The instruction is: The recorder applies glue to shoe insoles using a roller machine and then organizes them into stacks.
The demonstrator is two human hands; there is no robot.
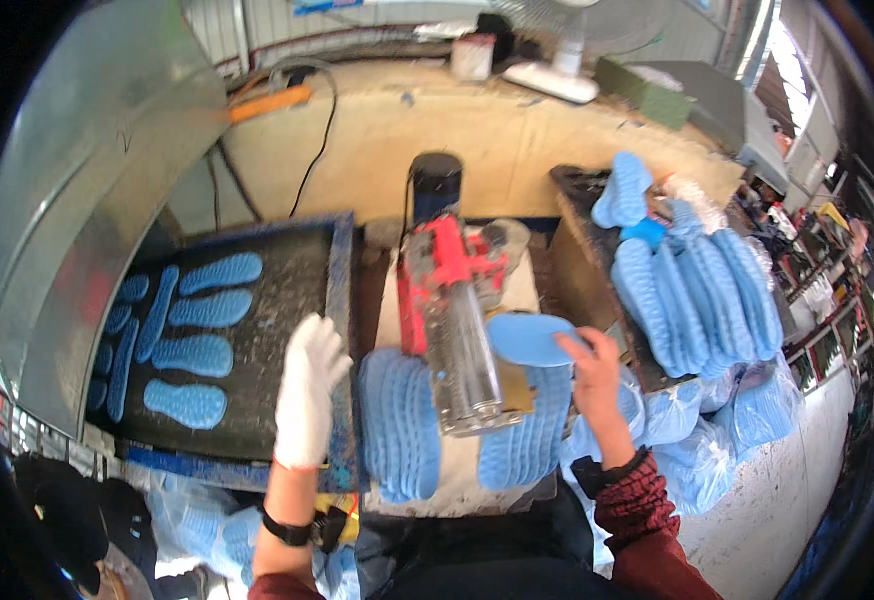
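My left hand (309, 385), in a white glove, is raised over the right edge of the dark conveyor bed (287, 290), fingers stretched out and nothing in them. Between the thumb and fingers of my right hand (595, 372), which is bare, is the heel or toe end of a smooth blue insole (527, 340); I cannot tell which end. It lies beside the metal roller (469, 350) of a red machine (447, 255). Overlapping blue insoles form a left stack (397, 425) and a right stack (527, 440) on either side of the roller, in front of me.
Several textured insoles (202, 308) lie spread on the conveyor bed. More are piled on the dark board (597, 260) at the right. Clear bags of insoles (697, 460) stand below it. A fan (567, 60) and a green box (645, 92) occupy the back ledge.
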